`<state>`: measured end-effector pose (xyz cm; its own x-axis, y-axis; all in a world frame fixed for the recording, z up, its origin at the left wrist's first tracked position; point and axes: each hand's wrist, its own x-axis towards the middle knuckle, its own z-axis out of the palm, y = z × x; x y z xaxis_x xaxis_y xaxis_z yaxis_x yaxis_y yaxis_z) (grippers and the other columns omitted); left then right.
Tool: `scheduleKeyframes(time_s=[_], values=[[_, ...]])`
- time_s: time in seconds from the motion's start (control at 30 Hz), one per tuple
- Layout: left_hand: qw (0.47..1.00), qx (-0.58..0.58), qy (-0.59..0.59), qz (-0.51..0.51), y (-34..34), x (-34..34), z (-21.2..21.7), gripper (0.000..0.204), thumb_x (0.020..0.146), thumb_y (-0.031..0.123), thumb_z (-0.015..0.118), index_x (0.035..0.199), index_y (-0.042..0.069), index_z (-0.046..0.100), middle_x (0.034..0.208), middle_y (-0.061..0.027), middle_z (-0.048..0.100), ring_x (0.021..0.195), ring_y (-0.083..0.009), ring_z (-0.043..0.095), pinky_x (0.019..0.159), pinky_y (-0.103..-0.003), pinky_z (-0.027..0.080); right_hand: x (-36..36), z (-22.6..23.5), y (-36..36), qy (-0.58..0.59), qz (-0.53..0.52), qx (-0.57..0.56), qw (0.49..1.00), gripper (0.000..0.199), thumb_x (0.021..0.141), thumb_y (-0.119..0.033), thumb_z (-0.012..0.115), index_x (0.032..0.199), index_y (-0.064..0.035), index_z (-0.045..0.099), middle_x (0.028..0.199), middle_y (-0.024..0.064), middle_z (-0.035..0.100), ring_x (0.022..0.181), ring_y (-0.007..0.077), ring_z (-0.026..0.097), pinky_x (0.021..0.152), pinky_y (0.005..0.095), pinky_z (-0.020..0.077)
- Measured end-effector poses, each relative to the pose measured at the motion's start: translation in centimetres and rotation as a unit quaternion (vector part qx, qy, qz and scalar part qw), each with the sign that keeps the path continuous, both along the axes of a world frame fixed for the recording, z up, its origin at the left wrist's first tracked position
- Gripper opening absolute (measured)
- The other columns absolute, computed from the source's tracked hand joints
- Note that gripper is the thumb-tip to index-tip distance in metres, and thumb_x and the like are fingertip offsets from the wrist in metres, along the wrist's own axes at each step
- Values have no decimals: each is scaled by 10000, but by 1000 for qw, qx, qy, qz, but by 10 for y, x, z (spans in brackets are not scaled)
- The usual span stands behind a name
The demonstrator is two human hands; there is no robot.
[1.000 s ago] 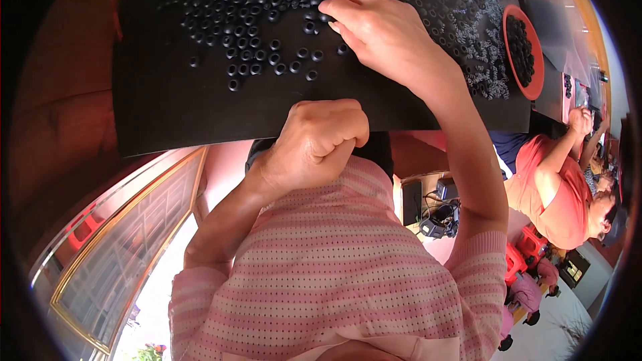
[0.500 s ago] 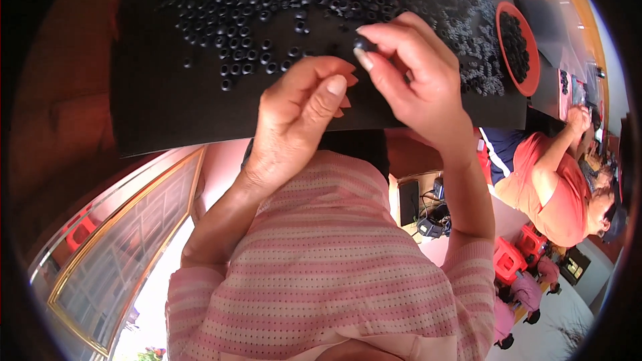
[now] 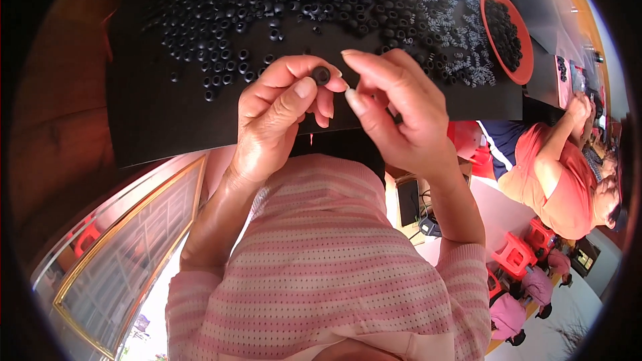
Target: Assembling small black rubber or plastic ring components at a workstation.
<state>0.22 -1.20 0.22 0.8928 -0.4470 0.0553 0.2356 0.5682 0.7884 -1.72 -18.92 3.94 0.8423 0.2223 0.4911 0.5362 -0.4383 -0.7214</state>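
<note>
My left hand (image 3: 277, 107) is closed, pinching a small round black cap (image 3: 322, 75) between thumb and fingertips. The cap's round hollow end shows. Just to its right, my right hand (image 3: 401, 100) has its thumb and index finger apart, with nothing visible between their tips. A dark spot shows among its curled fingers, too shaded to make out. Both hands are above the near part of a black tabletop (image 3: 167, 117). Beyond them lies a wide spread of similar black caps (image 3: 267, 0), and on its right a scatter of small coiled springs (image 3: 461, 47).
An orange-red bowl (image 3: 524, 70) of small black pieces stands at the table's right. Farther right, a co-worker in an orange top (image 3: 558, 180) sits with hands at the table. Red stools (image 3: 515, 254) and more people are beyond. A gold-framed glass panel (image 3: 127, 261) is at lower left.
A black cap that was between my right thumb and index finger is gone from there; one now shows in my left fingertips. My right hand has lowered slightly and its fingertips have parted.
</note>
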Motion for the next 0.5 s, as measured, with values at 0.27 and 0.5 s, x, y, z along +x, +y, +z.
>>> scheduleKeyframes(time_s=[0.27, 0.5], values=[[999, -7, 16, -29, -1, -7, -2, 267, 972, 170, 495, 1151, -16, 563, 936, -66, 618, 752, -120, 560, 666, -248, 471, 1, -11, 3, -30, 20, 38, 999, 361, 746, 91, 608, 1085, -33, 625, 748, 64, 519, 588, 160, 573, 504, 271, 461], [996, -16, 77, -36, -10, -9, -4, 286, 970, 192, 508, 1160, -14, 566, 862, -53, 609, 736, -118, 559, 655, -242, 471, -2, -21, 3, -88, -35, -9, 995, 340, 673, 54, 656, 1000, -36, 649, 716, 44, 501, 558, 163, 548, 466, 273, 438]])
